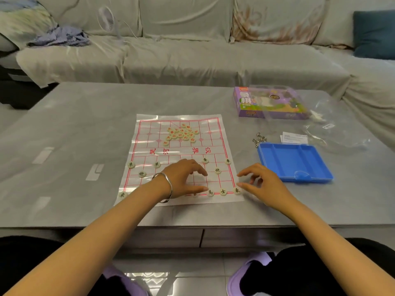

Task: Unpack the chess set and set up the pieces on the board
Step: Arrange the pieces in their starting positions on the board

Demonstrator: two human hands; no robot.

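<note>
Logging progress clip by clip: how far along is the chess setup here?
Done: the board is spread, the blue tray lies empty, and several dark-lettered pieces stand on the near rows. In hand: the left hand hovers over those rows and the right hand by the near right corner; neither visibly holds a piece. Left: the red-lettered pile at the far side is unsorted.

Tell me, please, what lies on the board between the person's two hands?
In the head view, four dark-lettered pieces lie between the left hand and the right hand: a lone piece farther up, and a row of three nearest the person.
</note>
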